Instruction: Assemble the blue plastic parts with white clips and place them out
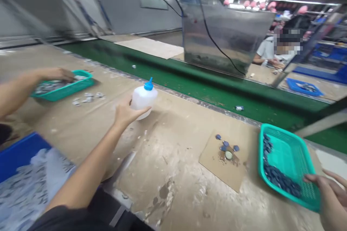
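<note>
Bottle (144, 100), roughly upright, fills half-curled left grip (128, 111); well rightward, right grip (331, 192) clasps basket (283, 149) by its edge.

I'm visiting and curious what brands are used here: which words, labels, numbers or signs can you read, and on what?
None can be read.
Bottle in the left hand: no readable print.
Green basket at the right hand: no readable print.
Background shelves: too blurred to tell.
</note>
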Demonstrator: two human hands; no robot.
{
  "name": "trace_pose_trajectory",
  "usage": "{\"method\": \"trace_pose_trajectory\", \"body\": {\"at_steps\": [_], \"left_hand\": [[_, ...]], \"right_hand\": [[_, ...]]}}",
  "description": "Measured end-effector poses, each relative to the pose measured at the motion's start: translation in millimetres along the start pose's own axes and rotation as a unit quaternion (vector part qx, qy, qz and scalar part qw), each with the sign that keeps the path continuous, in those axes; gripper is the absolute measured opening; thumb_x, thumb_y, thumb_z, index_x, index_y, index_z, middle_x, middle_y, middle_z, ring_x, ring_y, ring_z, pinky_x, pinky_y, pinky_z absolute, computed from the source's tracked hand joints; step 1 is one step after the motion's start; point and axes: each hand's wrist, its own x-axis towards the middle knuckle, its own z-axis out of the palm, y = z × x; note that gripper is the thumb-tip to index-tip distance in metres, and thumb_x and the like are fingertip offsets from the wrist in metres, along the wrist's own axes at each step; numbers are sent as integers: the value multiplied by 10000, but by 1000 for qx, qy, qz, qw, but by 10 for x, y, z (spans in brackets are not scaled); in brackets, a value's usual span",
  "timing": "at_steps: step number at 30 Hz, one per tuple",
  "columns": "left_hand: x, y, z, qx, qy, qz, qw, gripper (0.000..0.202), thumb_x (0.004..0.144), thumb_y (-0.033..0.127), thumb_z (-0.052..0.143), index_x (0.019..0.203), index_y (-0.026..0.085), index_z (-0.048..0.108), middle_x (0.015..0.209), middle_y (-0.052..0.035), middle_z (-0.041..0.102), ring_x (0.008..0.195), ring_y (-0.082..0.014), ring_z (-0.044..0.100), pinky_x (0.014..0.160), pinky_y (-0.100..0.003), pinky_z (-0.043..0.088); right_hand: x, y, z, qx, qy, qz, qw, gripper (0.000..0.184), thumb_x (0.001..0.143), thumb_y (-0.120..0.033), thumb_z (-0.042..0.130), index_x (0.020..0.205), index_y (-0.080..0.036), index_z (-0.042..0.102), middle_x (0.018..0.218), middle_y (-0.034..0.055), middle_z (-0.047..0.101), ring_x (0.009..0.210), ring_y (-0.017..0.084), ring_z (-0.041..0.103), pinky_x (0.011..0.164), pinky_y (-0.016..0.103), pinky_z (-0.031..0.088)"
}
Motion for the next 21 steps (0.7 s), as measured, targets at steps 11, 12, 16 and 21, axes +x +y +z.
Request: {"method": "trace_pose_trajectory", "body": {"at_steps": [11,12,16,21], "left_hand": [[-413,1079,56,121,-246,350,896,634,691,370,541,1287,273,346,943,-53,570,858,-212,551,652,-253,420],[-428,1140,56,134,-269,370,879,646,682,352,544,1293,276,346,925,-54,568,835,-209,551,635,-249,409],[-483,1335,75,164,-324,442,820,673,665,335,564,1300,303,344,934,-58,559,810,-204,543,626,-246,387],[-544,1507,133,167,-348,481,787,677,657,355,566,1295,300,347,901,-67,559,809,-228,535,633,-272,397]], "right_hand": [[69,46,-8,33,66,-134,988,218,618,-276,679,797,-177,606,592,-15,596,570,173,577,654,384,471],[68,43,-15,39,72,-135,987,203,619,-263,676,787,-174,606,588,-15,594,572,171,578,655,382,472],[77,28,-38,73,68,-122,988,148,623,-206,660,756,-168,604,567,-23,591,564,152,575,638,349,471],[85,8,-38,110,53,-107,987,148,607,-177,668,741,-156,610,558,-18,595,562,141,574,620,314,457]]}}
